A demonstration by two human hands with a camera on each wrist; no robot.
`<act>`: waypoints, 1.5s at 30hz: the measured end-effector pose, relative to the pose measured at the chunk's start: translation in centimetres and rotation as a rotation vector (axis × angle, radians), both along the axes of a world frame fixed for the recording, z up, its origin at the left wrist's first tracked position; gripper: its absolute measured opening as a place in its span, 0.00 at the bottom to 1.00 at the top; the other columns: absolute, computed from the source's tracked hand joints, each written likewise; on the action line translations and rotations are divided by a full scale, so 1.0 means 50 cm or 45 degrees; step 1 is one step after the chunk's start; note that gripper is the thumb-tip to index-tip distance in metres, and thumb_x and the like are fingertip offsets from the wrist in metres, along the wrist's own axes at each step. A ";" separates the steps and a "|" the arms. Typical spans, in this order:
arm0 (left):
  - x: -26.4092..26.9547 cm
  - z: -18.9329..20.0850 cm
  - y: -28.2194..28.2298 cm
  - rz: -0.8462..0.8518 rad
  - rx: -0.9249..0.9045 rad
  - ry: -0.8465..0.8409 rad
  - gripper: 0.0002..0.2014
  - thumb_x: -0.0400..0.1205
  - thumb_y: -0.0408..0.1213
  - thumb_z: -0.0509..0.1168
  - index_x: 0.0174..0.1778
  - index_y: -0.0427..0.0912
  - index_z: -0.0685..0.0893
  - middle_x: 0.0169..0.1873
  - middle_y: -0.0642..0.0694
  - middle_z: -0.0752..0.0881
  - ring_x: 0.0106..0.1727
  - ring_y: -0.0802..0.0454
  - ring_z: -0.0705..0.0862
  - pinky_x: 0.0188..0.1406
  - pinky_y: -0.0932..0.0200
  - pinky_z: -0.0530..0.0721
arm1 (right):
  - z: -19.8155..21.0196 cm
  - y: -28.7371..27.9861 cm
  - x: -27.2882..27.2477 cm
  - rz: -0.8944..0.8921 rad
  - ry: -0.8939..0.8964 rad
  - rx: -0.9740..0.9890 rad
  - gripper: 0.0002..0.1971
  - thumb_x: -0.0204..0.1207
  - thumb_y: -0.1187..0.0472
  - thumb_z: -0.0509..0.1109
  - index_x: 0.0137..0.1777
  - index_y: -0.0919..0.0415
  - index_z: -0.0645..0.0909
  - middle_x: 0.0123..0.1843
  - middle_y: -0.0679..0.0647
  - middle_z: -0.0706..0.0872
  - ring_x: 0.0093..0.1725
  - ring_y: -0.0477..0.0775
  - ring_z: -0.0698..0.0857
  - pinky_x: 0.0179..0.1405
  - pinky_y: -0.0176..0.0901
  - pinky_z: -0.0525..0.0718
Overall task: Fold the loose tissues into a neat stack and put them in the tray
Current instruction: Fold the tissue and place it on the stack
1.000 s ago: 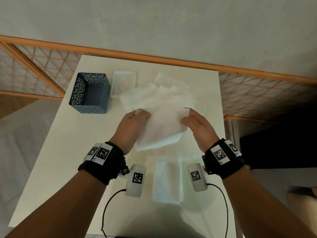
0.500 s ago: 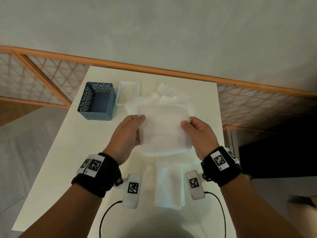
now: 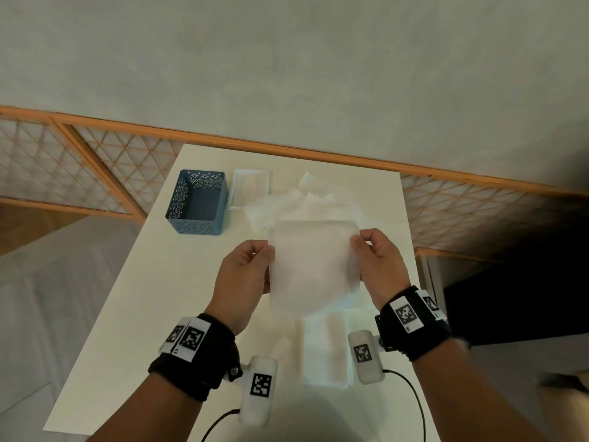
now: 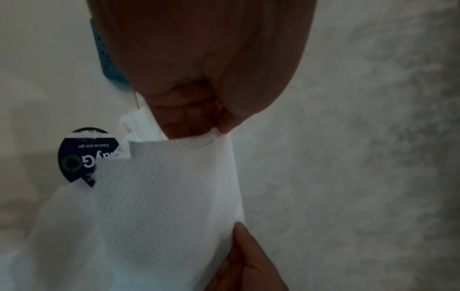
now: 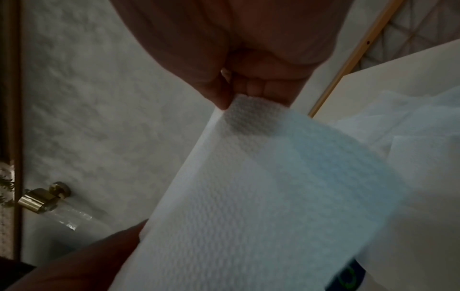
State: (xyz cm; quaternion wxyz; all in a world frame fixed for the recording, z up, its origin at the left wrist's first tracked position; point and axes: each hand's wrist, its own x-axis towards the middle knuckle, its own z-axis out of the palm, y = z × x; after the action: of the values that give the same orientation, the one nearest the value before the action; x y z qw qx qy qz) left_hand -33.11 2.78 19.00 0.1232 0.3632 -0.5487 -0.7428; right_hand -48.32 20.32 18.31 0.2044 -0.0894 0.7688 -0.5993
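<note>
A white embossed tissue point(image 3: 314, 263) hangs in the air over the table, stretched between both hands. My left hand point(image 3: 245, 275) pinches its upper left corner point(image 4: 211, 137); my right hand point(image 3: 376, 263) pinches the upper right corner point(image 5: 245, 106). Behind it lies a heap of loose tissues point(image 3: 302, 202). A folded stack of tissues point(image 3: 325, 349) rests on the table near me, below the held sheet. The blue perforated tray point(image 3: 199, 202) stands at the far left of the table.
A white tissue pack point(image 3: 251, 191) lies right of the tray; its dark round label point(image 4: 82, 157) shows in the left wrist view. The white table point(image 3: 143, 298) ends close on the right. An orange lattice rail point(image 3: 95, 173) runs behind.
Both hands have lifted the tissue off the heap and raised it, so that it now hangs upright and spread flat. The head view has tilted up.
</note>
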 end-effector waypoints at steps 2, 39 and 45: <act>0.009 0.003 -0.005 0.043 0.011 0.010 0.07 0.89 0.35 0.67 0.45 0.44 0.88 0.44 0.40 0.90 0.42 0.41 0.87 0.46 0.46 0.87 | 0.013 0.000 0.015 -0.013 0.043 0.012 0.07 0.81 0.45 0.68 0.44 0.42 0.85 0.37 0.54 0.87 0.35 0.55 0.82 0.35 0.49 0.78; 0.040 0.037 0.052 -0.191 -0.323 0.099 0.06 0.89 0.36 0.70 0.59 0.47 0.92 0.55 0.47 0.95 0.59 0.41 0.92 0.62 0.40 0.90 | 0.087 0.096 0.049 0.361 -0.536 -0.356 0.17 0.77 0.63 0.75 0.66 0.59 0.83 0.55 0.60 0.93 0.51 0.59 0.92 0.47 0.54 0.91; 0.047 0.027 0.047 -0.316 -0.312 0.170 0.11 0.92 0.32 0.64 0.64 0.45 0.90 0.59 0.45 0.93 0.59 0.45 0.91 0.61 0.43 0.88 | 0.064 0.109 0.047 0.316 -0.481 -0.313 0.16 0.87 0.72 0.65 0.63 0.55 0.90 0.56 0.59 0.93 0.52 0.60 0.90 0.52 0.55 0.87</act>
State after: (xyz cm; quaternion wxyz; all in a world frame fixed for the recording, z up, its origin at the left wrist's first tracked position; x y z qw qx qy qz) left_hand -30.75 5.12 20.37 0.1101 0.2249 -0.6664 -0.7023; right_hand -45.99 25.80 21.51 0.4039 -0.0938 0.6216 -0.6646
